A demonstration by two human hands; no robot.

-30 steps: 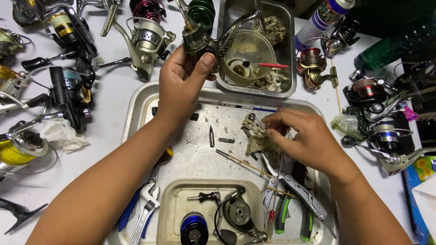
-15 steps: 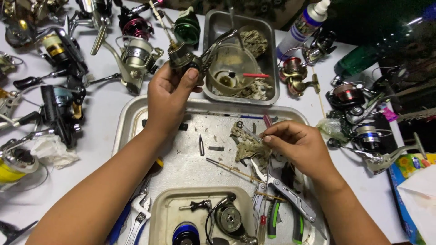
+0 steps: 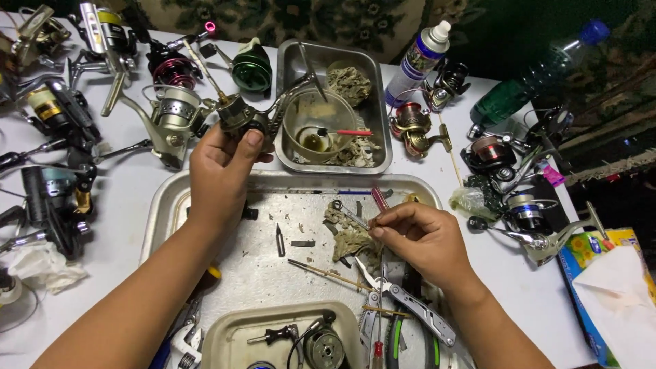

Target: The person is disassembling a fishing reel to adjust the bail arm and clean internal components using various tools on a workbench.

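Fingers of our left hand wrap a dark reel held above the tray, while our right hand pinches a thin metal pin over a dirty rag.

A tall white spray bottle with a blue-purple label is standing behind my metal tray. A green bottle is lying far right. A yellow-blue tissue box is sitting at my right edge.

The left hand has lifted the reel body clear of the tray; the right hand now pinches a thin metal pin.
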